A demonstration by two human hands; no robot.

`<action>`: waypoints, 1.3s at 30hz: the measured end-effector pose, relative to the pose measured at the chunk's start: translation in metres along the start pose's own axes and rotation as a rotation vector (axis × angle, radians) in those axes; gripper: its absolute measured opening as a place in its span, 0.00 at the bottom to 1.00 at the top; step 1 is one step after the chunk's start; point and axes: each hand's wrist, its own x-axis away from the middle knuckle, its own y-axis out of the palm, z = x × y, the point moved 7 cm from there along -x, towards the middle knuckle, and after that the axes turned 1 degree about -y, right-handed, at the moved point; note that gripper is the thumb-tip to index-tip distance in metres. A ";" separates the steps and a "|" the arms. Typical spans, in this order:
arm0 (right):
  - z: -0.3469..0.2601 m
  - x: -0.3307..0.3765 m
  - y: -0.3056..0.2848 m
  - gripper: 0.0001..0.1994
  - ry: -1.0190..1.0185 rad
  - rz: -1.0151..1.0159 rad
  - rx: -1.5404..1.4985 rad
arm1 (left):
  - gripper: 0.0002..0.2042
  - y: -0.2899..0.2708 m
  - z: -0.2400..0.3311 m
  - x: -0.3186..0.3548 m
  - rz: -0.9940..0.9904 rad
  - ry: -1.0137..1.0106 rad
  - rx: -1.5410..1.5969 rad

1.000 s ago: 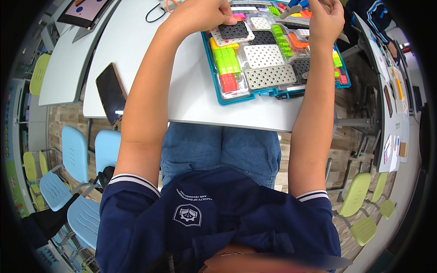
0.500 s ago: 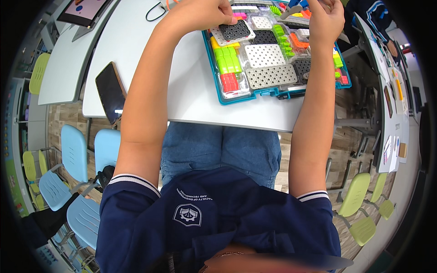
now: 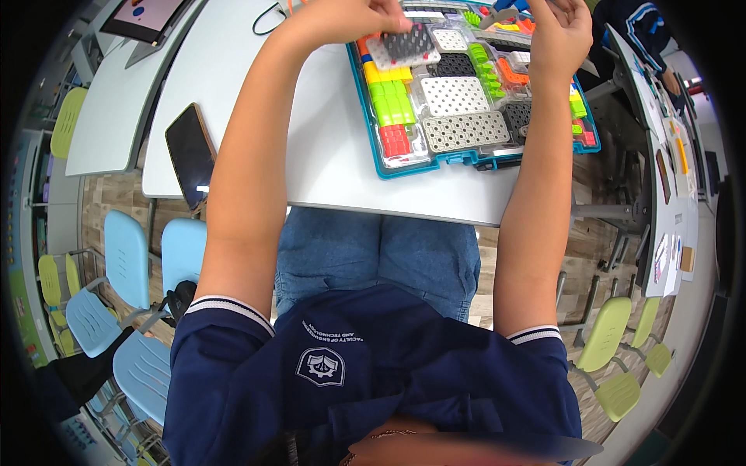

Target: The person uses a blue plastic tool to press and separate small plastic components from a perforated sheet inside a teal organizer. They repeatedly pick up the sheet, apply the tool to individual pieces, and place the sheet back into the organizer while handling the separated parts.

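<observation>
My left hand (image 3: pixel 346 19) pinches a dark perforated plate (image 3: pixel 407 43) over the left part of the parts case. A white perforated plate (image 3: pixel 386 60) lies directly under the dark one, with small red bits showing at its edge. My right hand (image 3: pixel 562 35) is curled at the upper right, its fingers around a blue and grey hand tool (image 3: pixel 505 13), partly cut off by the top edge. Below both hands sits the teal-rimmed parts case (image 3: pixel 404 170), filled with white, grey and black perforated plates and bright green, yellow, red and orange pieces.
The case stands on a white table (image 3: pixel 334 171). A dark phone (image 3: pixel 189 151) lies left of my left forearm, and a black cable (image 3: pixel 268 19) curves beyond it. Blue chairs (image 3: pixel 127 256) stand at the left, green chairs (image 3: pixel 606 334) at the right. A screen (image 3: pixel 145 17) is at the upper left.
My left hand has tilted and lifted the dark plate, with the white one under it, slightly up and right. My right hand has shifted a little right, still with the tool.
</observation>
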 end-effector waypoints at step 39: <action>-0.020 0.022 0.041 0.19 -0.040 -0.368 -0.088 | 0.37 0.029 0.028 0.012 0.144 0.439 -0.219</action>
